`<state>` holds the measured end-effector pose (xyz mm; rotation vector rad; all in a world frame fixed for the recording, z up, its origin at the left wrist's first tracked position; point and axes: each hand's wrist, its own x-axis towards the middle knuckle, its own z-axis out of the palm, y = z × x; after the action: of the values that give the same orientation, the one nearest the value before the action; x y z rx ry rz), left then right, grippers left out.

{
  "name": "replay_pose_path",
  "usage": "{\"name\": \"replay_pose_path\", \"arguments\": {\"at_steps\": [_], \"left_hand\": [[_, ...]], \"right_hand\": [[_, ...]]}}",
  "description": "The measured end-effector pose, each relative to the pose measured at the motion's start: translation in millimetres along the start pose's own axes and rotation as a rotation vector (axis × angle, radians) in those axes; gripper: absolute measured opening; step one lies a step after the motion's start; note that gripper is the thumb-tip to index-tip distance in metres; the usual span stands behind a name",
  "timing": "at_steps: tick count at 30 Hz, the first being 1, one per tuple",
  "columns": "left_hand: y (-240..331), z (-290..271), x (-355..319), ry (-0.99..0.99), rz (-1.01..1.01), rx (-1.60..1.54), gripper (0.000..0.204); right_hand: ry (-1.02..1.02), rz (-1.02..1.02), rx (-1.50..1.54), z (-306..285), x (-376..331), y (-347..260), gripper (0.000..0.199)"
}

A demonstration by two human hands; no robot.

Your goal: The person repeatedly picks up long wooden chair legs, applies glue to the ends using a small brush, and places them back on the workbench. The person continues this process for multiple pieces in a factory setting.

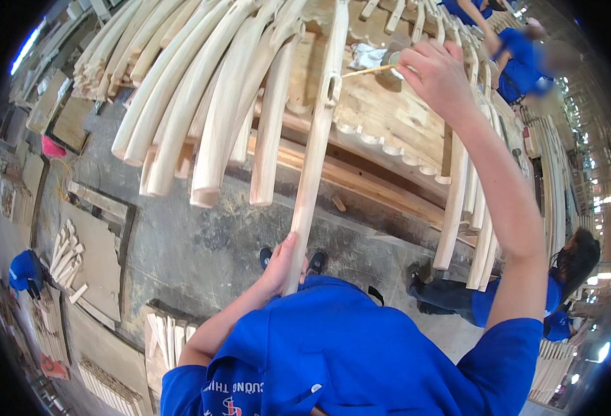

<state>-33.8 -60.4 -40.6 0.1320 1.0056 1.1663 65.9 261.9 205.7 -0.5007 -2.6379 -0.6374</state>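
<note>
My left hand (275,269) is closed around the lower end of a long, pale wooden chair leg (312,170), which slants up and away from my body. An oval slot (332,90) is cut into the leg's upper part. In a pinch, my right hand (435,75) holds a thin yellowish stick (369,71), its tip at the edge of that slot. Whether the tip is inside the slot, I cannot tell. Partly behind my right fingers, a small round container (393,62) sits beside crumpled white plastic (368,55).
Several similar curved wooden legs (212,139) overhang the workbench (381,114) on the left, more (454,201) on the right. A scalloped wooden rack edge (388,147) runs along the bench. Co-workers in blue stand at right (478,305) and far right (520,59). Wood pieces (67,256) lie at left.
</note>
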Motion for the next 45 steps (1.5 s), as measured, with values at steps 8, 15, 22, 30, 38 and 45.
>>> {"name": "replay_pose_path", "arguments": {"at_steps": [8,15,22,30,38,45], "left_hand": [[2.6,-7.0,1.5,0.011,-0.026,0.060,0.058],[5.2,-5.1,-2.7,0.040,-0.023,0.108,0.058],[3.0,2.7,-8.2,0.055,-0.017,0.075,0.058],[3.7,11.0,-3.0,0.078,-0.048,0.074,0.057],[5.7,13.9,-4.5,0.063,-0.032,0.141,0.062],[3.1,12.1,-4.4,0.048,-0.009,0.124,0.062]], "right_hand": [[-0.255,0.739,-0.111,77.8,-51.5,77.0,0.015],[-0.386,0.640,-0.364,114.9,-35.3,94.9,0.018],[-0.192,1.239,0.329,152.2,-70.3,94.1,0.027],[0.069,1.157,0.628,170.5,-113.4,92.4,0.021],[0.004,1.249,0.723,173.2,-110.0,88.3,0.011],[0.116,1.150,0.673,157.5,-105.2,74.0,0.013]]}}
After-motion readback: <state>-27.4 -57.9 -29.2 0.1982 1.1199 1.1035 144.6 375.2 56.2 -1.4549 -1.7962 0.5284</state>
